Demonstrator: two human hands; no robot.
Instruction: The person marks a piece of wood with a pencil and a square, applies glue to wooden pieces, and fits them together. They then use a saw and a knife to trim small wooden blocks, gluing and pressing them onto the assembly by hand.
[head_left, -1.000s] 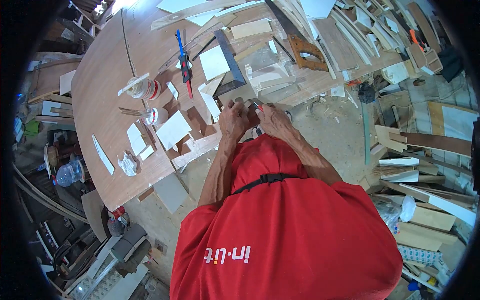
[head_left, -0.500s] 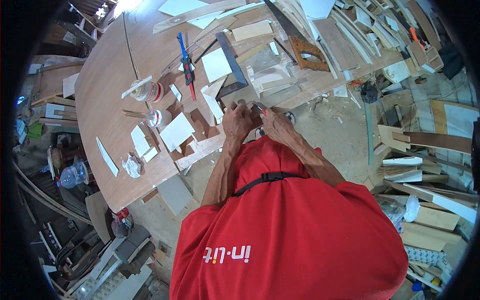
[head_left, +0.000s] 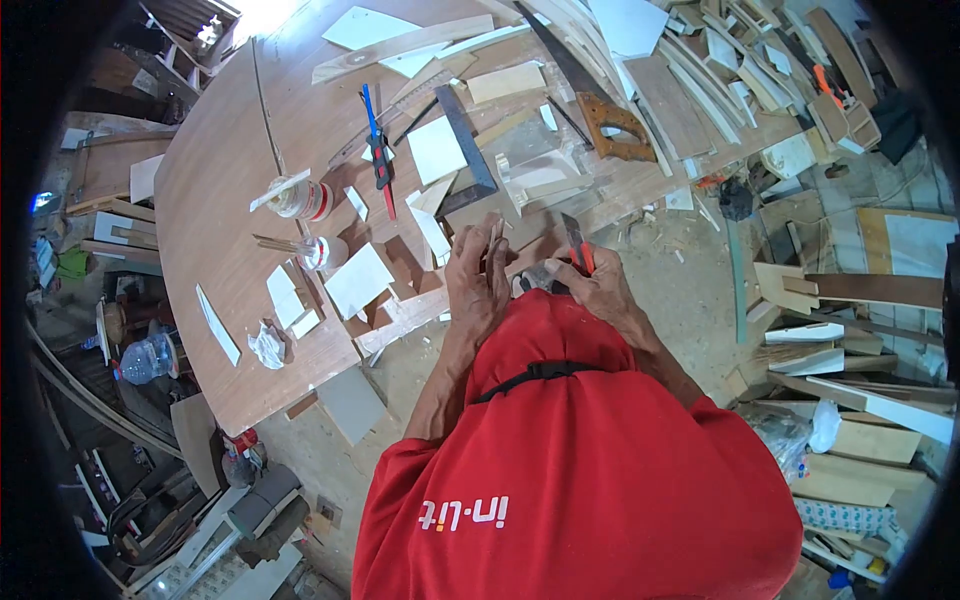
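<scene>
My right hand (head_left: 600,285) is closed around a red-handled utility knife (head_left: 582,255), its blade pointing up and away from me. Beside it, my left hand (head_left: 478,275) pinches a small thin piece of wood (head_left: 494,232) between the fingers; most of that piece is hidden. Both hands are at the near table edge, apart from each other. Just beyond them stands a small pale wooden frame (head_left: 545,178). A dark try square (head_left: 468,150) lies past my left hand, against a white panel (head_left: 437,150).
Two glue jars (head_left: 318,202) with sticks stand on the left of the table (head_left: 220,170). A handsaw (head_left: 612,130) lies at the right. Close by is a long blue, black and red tool (head_left: 380,155). Wood offcuts (head_left: 690,90) crowd the far right, with more stacked on the floor.
My hands have moved apart. The right hand has shifted right and nearer my body, with the knife now raised upright. The left hand has turned, showing the thin piece.
</scene>
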